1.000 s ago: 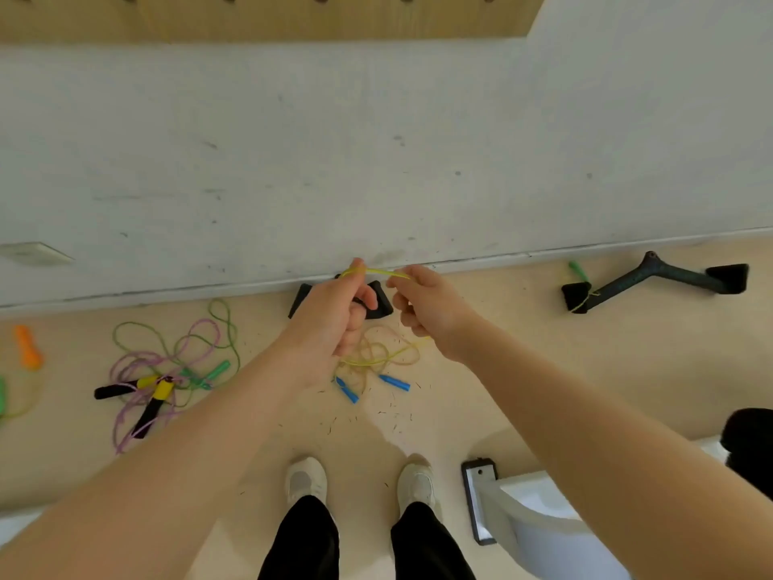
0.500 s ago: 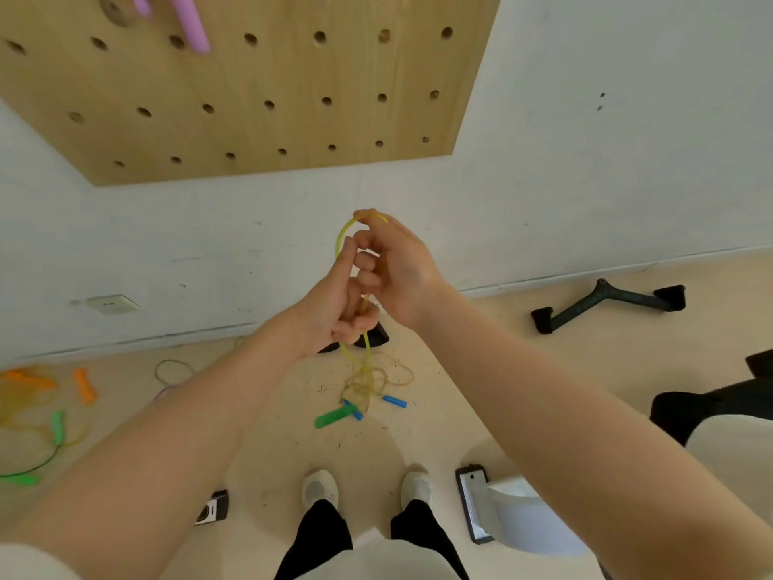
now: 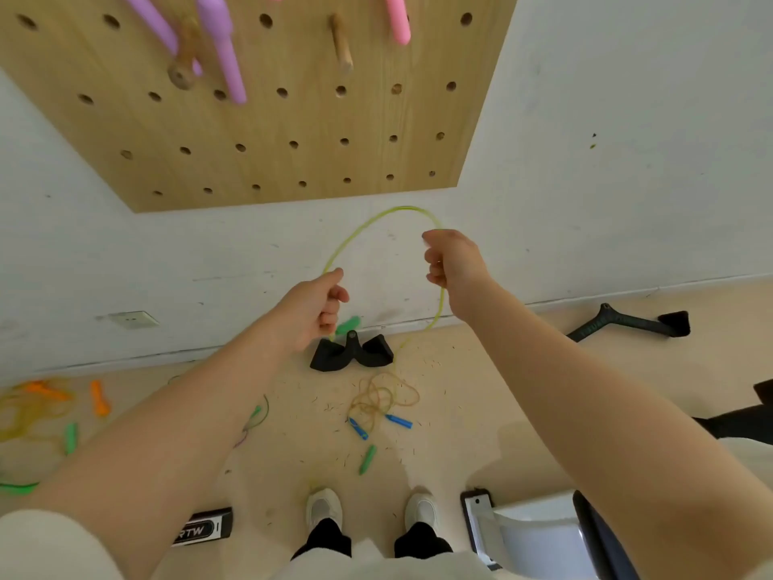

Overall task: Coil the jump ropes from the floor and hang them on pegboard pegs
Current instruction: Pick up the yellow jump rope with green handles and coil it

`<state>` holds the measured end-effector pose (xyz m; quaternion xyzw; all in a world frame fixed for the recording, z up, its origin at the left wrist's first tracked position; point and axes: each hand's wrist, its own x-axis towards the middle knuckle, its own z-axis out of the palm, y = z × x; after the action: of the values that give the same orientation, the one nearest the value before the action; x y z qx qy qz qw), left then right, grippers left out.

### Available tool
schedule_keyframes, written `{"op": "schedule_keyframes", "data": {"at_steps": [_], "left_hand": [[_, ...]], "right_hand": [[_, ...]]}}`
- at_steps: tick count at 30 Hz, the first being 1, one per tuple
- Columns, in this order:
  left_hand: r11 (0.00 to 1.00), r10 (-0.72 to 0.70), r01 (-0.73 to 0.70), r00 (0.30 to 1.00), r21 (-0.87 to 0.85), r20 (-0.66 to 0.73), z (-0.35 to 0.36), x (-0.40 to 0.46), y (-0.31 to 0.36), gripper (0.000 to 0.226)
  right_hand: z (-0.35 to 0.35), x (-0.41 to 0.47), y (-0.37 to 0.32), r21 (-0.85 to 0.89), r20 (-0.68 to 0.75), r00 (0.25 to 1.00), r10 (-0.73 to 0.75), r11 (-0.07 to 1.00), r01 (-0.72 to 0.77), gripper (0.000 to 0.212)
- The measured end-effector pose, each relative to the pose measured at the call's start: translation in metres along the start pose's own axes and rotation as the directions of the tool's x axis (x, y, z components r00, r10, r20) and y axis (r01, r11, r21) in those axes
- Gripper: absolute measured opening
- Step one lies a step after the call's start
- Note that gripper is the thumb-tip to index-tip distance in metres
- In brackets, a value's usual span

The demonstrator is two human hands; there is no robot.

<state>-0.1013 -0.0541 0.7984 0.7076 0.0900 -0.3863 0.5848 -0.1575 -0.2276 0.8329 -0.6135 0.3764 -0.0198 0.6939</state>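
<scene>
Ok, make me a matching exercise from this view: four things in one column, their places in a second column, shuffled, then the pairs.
Things:
1. yellow-green rope
2. blue-handled rope
3. purple handles
4. orange handle

Places:
A. hanging on the pegboard
B. lying on the floor at far left
C. arched between the left hand and right hand
D. piled on the floor just ahead of the shoes

Pairs: 1-C, 2-D, 3-A, 4-B
</scene>
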Motion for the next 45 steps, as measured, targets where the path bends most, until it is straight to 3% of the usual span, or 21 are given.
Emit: {"op": "schedule_keyframes", "data": {"at_steps": [3,5,6,9,11,13,16,20,22,27,29,31,34,36,37,39,41,45], "left_hand": [[0.943,0.033,0.033,0.981,-0.331,0.19,-0.007,-0.005,0.015,0.031],[0.912,0.102,0.016,0.959,-0.41,0.264,-0.007,-0.011,0.029,0.027],[0.901,0.137,0.001,0.948,-0.435,0.286,-0.006,-0.014,0.036,0.025],[0.848,0.253,-0.074,0.926,-0.524,0.279,-0.008,-0.021,0.052,0.023],[0.808,0.325,-0.146,0.919,-0.57,0.225,-0.013,-0.023,0.063,0.022],[0.815,0.375,-0.24,0.912,-0.528,0.165,-0.021,-0.022,0.071,0.024],[0.931,0.313,-0.269,0.936,-0.246,0.161,-0.036,-0.016,0.075,0.043],[0.972,0.148,-0.068,0.92,-0.223,0.364,-0.043,-0.024,0.063,0.068],[0.978,0.171,-0.106,0.899,-0.178,0.403,-0.04,-0.028,0.056,0.065],[0.964,0.265,-0.26,0.898,-0.061,0.353,-0.038,-0.042,0.057,0.049],[0.935,0.274,-0.328,0.91,0.137,0.31,-0.041,-0.046,0.058,0.054],[0.883,0.298,-0.376,0.911,0.28,0.285,-0.044,-0.05,0.058,0.052],[0.874,0.365,-0.447,0.863,0.192,0.349,-0.049,-0.058,0.059,0.039],[0.868,0.416,-0.49,0.81,0.087,0.413,-0.052,-0.065,0.06,0.032],[0.867,0.437,-0.498,0.785,0.027,0.44,-0.052,-0.069,0.061,0.028],[0.866,0.469,-0.493,0.741,-0.086,0.48,-0.051,-0.077,0.061,0.024],[0.846,0.516,-0.507,0.701,-0.164,0.493,-0.048,-0.086,0.063,0.031],[0.767,0.642,-0.555,0.652,-0.323,0.404,-0.042,-0.099,0.068,0.039]], "right_hand": [[0.008,0.0,0.008,-0.405,0.172,0.985,-0.01,0.911,0.08,0.052],[0.025,-0.01,0.012,-0.477,0.229,0.969,-0.093,0.857,0.195,0.069],[0.033,-0.014,0.011,-0.43,0.28,0.951,-0.132,0.869,0.247,0.07],[0.051,-0.021,0.011,-0.137,0.559,0.829,-0.018,0.984,0.114,0.051],[0.06,-0.028,0.011,-0.144,0.729,0.683,0.044,0.985,0.091,0.037],[0.067,-0.033,0.013,-0.164,0.784,0.62,0.04,0.976,0.145,0.018],[0.078,-0.039,0.006,-0.027,0.684,0.728,-0.055,0.995,0.1,0.026],[0.083,-0.037,-0.015,0.278,0.52,0.838,-0.165,0.961,0.017,0.022],[0.086,-0.04,-0.023,0.34,0.474,0.864,-0.168,0.941,-0.004,0.02],[0.098,-0.053,-0.027,0.359,0.386,0.896,-0.218,0.931,0.072,0.013],[0.1,-0.055,-0.027,0.227,0.28,0.93,-0.237,0.958,0.176,0.006],[0.095,-0.056,-0.026,-0.103,0.139,0.951,-0.275,0.951,0.29,0.013],[0.083,-0.056,-0.021,-0.421,-0.034,0.934,-0.356,0.853,0.309,0.031],[0.075,-0.057,-0.016,-0.345,0.004,0.919,-0.394,0.862,0.371,0.018],[0.073,-0.061,-0.016,-0.241,0.109,0.918,-0.382,0.885,0.398,0.001],[0.069,-0.063,-0.016,-0.068,0.39,0.864,-0.319,0.926,0.372,0.038],[0.067,-0.069,-0.017,-0.016,0.526,0.808,-0.263,0.948,0.319,0.045],[0.055,-0.071,-0.01,-0.243,0.445,0.859,-0.251,0.89,0.386,0.002]]}}
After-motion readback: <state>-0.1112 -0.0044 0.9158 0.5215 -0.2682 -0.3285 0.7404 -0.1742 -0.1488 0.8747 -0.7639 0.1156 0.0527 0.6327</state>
